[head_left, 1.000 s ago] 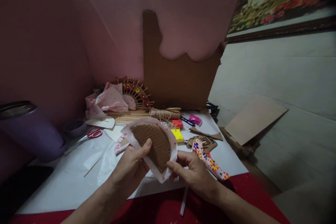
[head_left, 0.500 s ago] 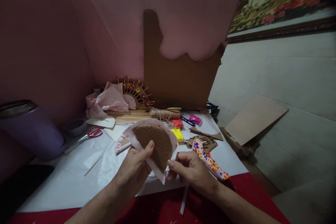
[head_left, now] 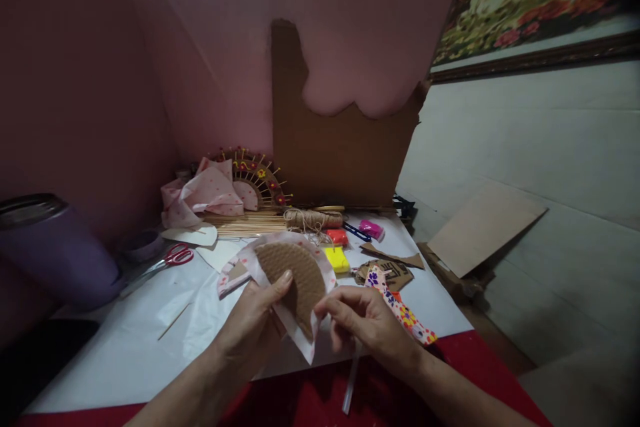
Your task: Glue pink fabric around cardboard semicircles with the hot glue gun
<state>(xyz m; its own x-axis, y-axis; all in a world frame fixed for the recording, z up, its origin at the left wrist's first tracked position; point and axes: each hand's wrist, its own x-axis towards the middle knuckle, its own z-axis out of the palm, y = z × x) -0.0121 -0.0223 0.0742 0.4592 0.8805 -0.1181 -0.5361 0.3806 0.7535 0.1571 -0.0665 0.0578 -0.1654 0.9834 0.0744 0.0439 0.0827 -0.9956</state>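
Note:
My left hand (head_left: 255, 327) grips a brown cardboard half-disc (head_left: 297, 270) backed by pink dotted fabric (head_left: 327, 275), its thumb pressed on the cardboard face. The fabric shows as a border beyond the curved edge and hangs in a point at the bottom. At the lower right edge, my right hand (head_left: 373, 323) has thumb and forefinger closed on the fabric margin. Beneath that hand a translucent stick (head_left: 351, 383) shows against the red cloth; its upper end is hidden. Behind the half-disc lies another fabric-edged piece (head_left: 233, 280), partly covered.
Red-handled scissors (head_left: 170, 259) and a purple tumbler (head_left: 65, 253) are on the left. A twine roll (head_left: 313, 219), yellow packet (head_left: 337, 259) and flower-patterned strip (head_left: 400, 303) lie beyond my hands. A decorated fan shape (head_left: 260, 173) leans at the back near crumpled fabric (head_left: 205, 190).
My right hand has shifted slightly up and left along the fabric margin, its fingers curling more. The half-disc has tilted a little, and its lower fabric point hangs slightly lower.

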